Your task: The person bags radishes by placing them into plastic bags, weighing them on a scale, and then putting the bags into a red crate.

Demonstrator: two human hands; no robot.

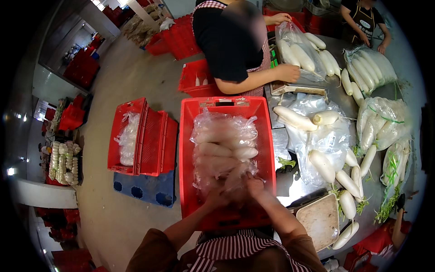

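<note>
A red plastic crate [268,149] stands before me, holding several clear plastic bags of white radishes [226,131]. Both my hands reach into its near half. My right hand [254,184] has its fingers on the edge of a bag of radishes [234,175]. My left hand [217,197] lies against the same bag's near side, blurred, its fingers partly hidden. Right of the crate, loose white radishes [321,166] lie on and around a pile of clear plastic bags [299,136] on the metal table.
A worker [231,44] handles a bagged lot of radishes [299,51] at a scale [289,89]; another person [365,23] stands beyond. Near right is a weighing scale's pan [317,221]. Net bags of radishes [373,71] line the table's far side. Red crates [149,139] stand on a blue pallet [146,187] at left.
</note>
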